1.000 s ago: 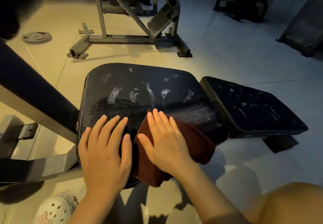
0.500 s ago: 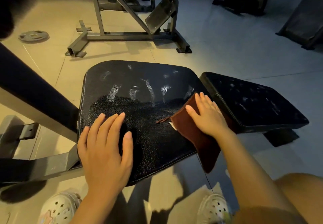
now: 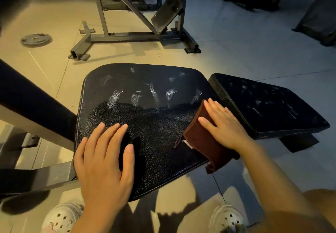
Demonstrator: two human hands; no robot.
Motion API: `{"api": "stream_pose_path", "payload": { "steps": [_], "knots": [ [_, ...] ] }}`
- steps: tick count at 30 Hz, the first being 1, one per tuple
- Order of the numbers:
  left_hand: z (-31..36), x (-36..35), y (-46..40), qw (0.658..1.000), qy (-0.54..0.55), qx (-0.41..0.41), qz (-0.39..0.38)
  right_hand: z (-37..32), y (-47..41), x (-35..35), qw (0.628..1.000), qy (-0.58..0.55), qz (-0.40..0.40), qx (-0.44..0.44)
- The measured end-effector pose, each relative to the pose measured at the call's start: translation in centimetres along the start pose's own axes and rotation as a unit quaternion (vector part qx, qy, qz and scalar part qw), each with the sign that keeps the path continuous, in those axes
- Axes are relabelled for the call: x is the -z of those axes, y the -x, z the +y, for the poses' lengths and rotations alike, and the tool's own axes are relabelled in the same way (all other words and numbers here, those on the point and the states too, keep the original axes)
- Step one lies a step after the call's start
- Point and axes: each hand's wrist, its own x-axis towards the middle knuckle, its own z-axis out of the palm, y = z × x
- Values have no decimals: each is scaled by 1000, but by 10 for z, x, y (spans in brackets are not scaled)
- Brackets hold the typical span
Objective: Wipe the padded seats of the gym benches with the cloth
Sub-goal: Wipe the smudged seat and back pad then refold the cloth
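Left hand (image 3: 101,162): flat, palm down, fingers straight and a little spread, pressing on the near left part of the wide black padded leather seat (image 3: 145,96); grip wide, holding nothing.
Right hand (image 3: 224,126): flat, palm down, fingers straight and together, pressing on the folded dark brown cloth (image 3: 203,142); grip wide, not curled round the cloth.
Cloth: directly under the right palm, at the right edge of the wide seat; its near end hangs over the seat's front right corner. A small pale tag (image 3: 188,144) shows at the cloth's left edge, just left of the right wrist.
Wide seat: pebbled black surface. Beyond both sets of fingertips the far half carries pale smears; the patch between the two hands looks darker and matt.
Second pad: smaller black padded rectangular seat (image 3: 269,109), just right of the right hand, tilted, with pale specks on top; a narrow gap parts it from the wide seat.
Left of the left hand: a grey metal frame bar (image 3: 52,175) running under the seat, and a dark padded slanted beam (image 3: 31,94) above it.
Beyond the fingertips, well apart: a grey steel machine frame (image 3: 131,38) standing on the pale tiled floor (image 3: 236,51), and a round grey weight plate (image 3: 36,40) lying flat to the far left.
Below the wrists: two white perforated clogs (image 3: 62,216) on the floor.
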Motion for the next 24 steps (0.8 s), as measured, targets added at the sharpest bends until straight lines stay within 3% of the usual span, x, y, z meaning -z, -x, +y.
{"api": "stream_pose_path", "payload": {
  "steps": [6,12,16,18,20,22,24],
  "knots": [
    [1,-2,-2,1000,7,-3,27,3,-16,4,994,33,8,100],
    [3,-1,1,999,26,4,36,-91,8,-21,960,26,22,280],
    [1,1,1,999,31,12,36,-130,32,-27,942,-11,33,335],
    [1,1,1,999,31,17,37,-127,46,-27,958,-39,100,265],
    [3,2,1,998,32,25,40,-117,63,-29,985,-72,135,82],
    [5,1,-1,998,33,29,38,-105,80,-37,989,-73,106,-77],
    [6,1,-1,999,26,29,32,-98,84,-40,986,-76,88,-122]
  ]
}}
